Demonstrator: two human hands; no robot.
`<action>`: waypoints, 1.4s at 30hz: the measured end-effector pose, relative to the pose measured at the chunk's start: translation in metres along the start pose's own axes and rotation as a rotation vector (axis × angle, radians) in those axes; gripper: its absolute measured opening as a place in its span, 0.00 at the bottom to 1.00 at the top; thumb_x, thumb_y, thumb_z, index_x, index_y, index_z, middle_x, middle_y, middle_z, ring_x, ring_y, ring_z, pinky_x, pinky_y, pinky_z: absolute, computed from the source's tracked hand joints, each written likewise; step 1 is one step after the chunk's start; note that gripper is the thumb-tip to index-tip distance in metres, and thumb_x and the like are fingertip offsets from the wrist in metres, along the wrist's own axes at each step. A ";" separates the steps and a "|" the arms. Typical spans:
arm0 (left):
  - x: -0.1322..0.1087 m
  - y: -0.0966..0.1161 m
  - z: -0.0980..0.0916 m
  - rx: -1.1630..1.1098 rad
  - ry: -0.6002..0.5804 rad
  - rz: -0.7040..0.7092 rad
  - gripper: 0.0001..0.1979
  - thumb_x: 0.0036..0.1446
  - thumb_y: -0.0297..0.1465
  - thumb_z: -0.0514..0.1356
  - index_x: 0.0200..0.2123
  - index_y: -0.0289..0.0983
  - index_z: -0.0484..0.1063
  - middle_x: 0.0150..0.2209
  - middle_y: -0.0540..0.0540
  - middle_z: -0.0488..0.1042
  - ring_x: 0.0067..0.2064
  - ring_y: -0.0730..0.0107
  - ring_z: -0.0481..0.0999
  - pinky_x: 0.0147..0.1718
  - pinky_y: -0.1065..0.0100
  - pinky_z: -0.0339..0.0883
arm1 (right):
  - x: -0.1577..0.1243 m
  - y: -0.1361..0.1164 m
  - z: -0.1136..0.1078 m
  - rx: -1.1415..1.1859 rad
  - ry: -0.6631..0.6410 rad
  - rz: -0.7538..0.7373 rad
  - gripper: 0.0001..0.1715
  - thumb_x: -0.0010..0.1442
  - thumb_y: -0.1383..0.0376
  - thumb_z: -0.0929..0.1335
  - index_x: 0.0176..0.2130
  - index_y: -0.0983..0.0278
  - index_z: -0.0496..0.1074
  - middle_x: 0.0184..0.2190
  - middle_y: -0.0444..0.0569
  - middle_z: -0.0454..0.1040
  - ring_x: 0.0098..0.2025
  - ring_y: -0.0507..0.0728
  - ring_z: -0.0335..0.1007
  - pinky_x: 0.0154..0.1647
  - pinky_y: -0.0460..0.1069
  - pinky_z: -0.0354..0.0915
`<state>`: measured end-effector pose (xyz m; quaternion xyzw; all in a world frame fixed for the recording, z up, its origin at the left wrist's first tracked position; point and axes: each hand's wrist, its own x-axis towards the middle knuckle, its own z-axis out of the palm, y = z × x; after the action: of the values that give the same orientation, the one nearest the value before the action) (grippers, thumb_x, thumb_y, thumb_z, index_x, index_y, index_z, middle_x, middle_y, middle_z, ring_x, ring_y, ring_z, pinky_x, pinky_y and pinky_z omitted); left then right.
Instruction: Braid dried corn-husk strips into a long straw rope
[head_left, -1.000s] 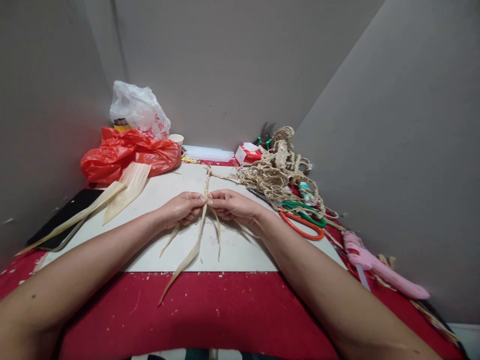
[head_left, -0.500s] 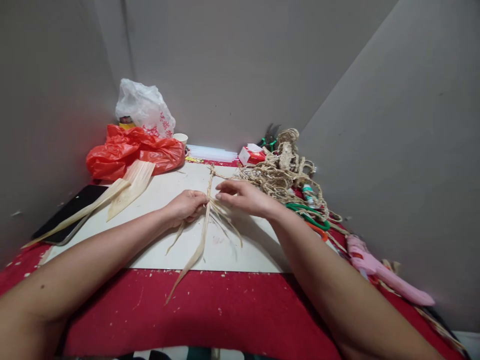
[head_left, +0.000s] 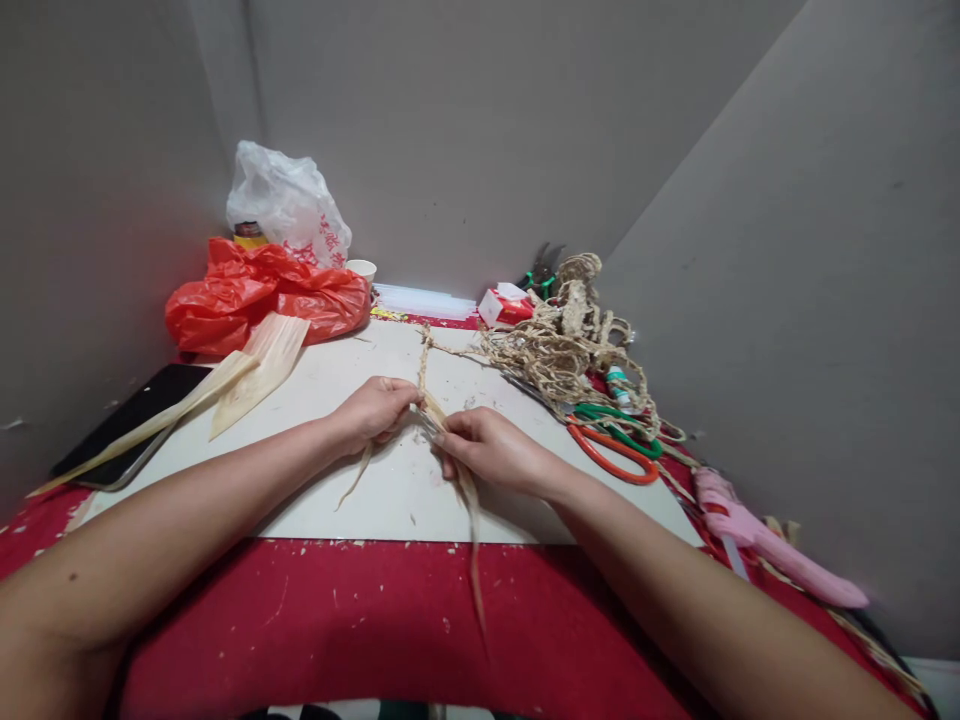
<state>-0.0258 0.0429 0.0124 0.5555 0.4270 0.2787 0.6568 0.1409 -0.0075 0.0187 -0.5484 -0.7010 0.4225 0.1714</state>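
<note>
A thin braided cord (head_left: 423, 362) of pale dried husk lies over the white board (head_left: 315, 515), its far end joined by a strand to the rope heap. My left hand (head_left: 379, 408) is closed, pinching the cord's near end, with a short strip (head_left: 358, 472) hanging below it. Just to its right, my right hand (head_left: 487, 448) is closed round the loose husk strips (head_left: 471, 495). One long strip trails from under that hand past the board's near edge, its tip blurred. The fingertips partly hide where the strips cross.
Braided rope (head_left: 555, 345) is heaped at the right, beside orange-handled scissors (head_left: 615, 455), green handles (head_left: 619, 418) and a pink glue gun (head_left: 772, 545). At the left lie wide husk pieces (head_left: 262, 365), a black tablet-like slab (head_left: 127, 425) and a red plastic bag (head_left: 262, 295). Grey walls stand behind.
My right hand has moved down and toward me and closed on the loose strips. The long strip has swung from the left to the right. My left hand keeps its pinch.
</note>
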 end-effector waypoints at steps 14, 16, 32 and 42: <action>0.001 -0.001 0.000 0.043 -0.053 0.020 0.12 0.56 0.34 0.54 0.23 0.36 0.65 0.13 0.57 0.48 0.13 0.83 0.45 0.15 0.72 0.35 | 0.003 -0.004 -0.003 -0.153 0.400 -0.179 0.13 0.60 0.61 0.61 0.27 0.65 0.65 0.16 0.43 0.66 0.19 0.49 0.59 0.23 0.44 0.53; 0.002 -0.002 0.000 0.055 -0.051 0.031 0.12 0.57 0.34 0.54 0.22 0.37 0.63 0.13 0.57 0.49 0.13 0.84 0.45 0.15 0.72 0.36 | 0.009 -0.001 0.000 -0.251 0.390 -0.165 0.14 0.60 0.61 0.60 0.26 0.65 0.64 0.18 0.44 0.67 0.21 0.49 0.60 0.24 0.44 0.53; 0.001 -0.004 0.002 0.090 -0.040 0.063 0.12 0.56 0.30 0.54 0.21 0.37 0.62 0.12 0.57 0.51 0.12 0.83 0.47 0.14 0.72 0.37 | 0.007 -0.010 0.001 -0.653 0.316 -0.108 0.14 0.60 0.62 0.59 0.33 0.64 0.70 0.25 0.49 0.72 0.25 0.52 0.61 0.26 0.47 0.46; 0.000 0.003 -0.005 -0.081 -0.127 -0.035 0.12 0.57 0.28 0.54 0.22 0.37 0.60 0.13 0.59 0.47 0.13 0.85 0.43 0.15 0.73 0.34 | 0.022 -0.005 -0.031 0.005 0.175 -0.153 0.13 0.59 0.61 0.61 0.32 0.67 0.69 0.26 0.47 0.69 0.27 0.50 0.61 0.30 0.46 0.56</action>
<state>-0.0304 0.0460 0.0155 0.5374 0.3823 0.2485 0.7094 0.1520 0.0251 0.0361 -0.5278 -0.7221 0.3603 0.2649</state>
